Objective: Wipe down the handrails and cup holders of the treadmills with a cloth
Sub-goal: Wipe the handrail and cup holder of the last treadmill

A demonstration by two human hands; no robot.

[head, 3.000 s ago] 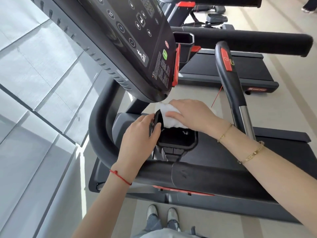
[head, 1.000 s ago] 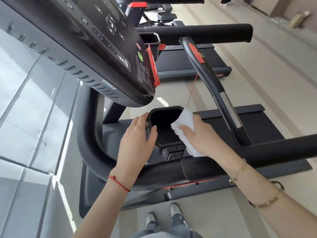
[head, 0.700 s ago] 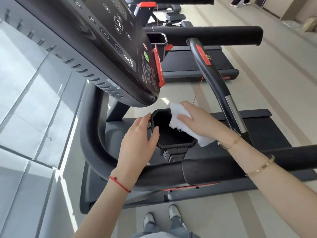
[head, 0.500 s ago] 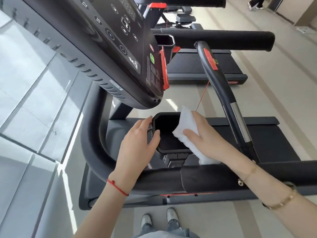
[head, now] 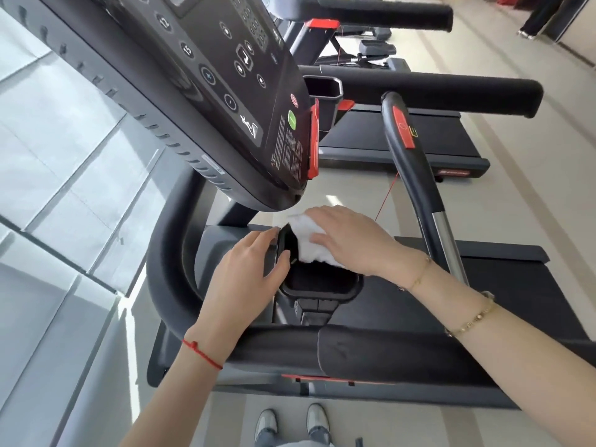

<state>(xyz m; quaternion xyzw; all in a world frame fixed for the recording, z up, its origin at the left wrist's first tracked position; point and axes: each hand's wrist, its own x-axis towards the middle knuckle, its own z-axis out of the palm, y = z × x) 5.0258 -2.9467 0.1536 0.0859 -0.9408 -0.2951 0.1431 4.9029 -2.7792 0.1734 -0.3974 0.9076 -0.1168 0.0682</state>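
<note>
The cup holder [head: 319, 282] sits just below the console [head: 225, 101], inside the curve of the near handrail [head: 371, 350], and its opening runs longer from far to near than across. The right hand [head: 351, 240] lies over its far end, fingers [head: 317, 217] flattened and clenched on a white cloth [head: 309, 245] that is pressed against the far-left inner wall. The unwiped part of the cup lies toward the near side of those fingers, so a pull toward the body looks like the natural next stroke. The left hand [head: 245, 275] is the nearer one to the left rim and grasps it, thumb hooked inside. The cup holder is matte black plastic with rounded corners; its floor is dark and I cannot tell whether it is clean.
</note>
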